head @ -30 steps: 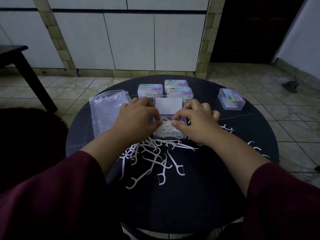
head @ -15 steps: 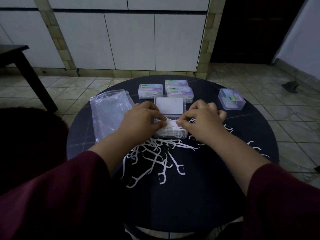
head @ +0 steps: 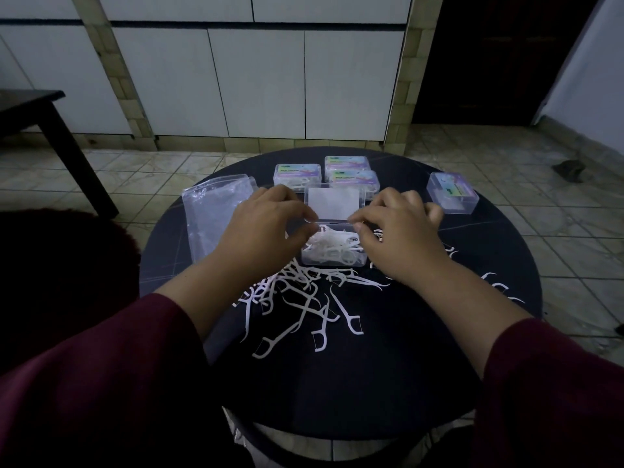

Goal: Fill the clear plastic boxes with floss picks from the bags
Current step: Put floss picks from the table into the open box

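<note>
An open clear box (head: 332, 260) sits mid-table, heaped with white floss picks, its lid (head: 333, 203) standing up behind it. My left hand (head: 266, 228) hovers at the box's left side and my right hand (head: 395, 231) at its right. Both have loosely curled fingers, with the tips near the lid's lower corners. I see no pick between thumb and fingers. A pile of loose floss picks (head: 304, 298) lies just in front of the box. An emptied plastic bag (head: 212, 217) lies flat to the left.
Three closed labelled boxes (head: 297, 173) (head: 346, 162) (head: 353, 180) stand behind the open one, and another box (head: 452, 193) at the right. More picks (head: 496, 282) are scattered at the right of the round black table (head: 337, 383). A dark bench (head: 30, 106) stands far left.
Both hands have lifted off the picks they were pressing into the box and their fingertips have moved back towards the lid's base. The picks stay in the box.
</note>
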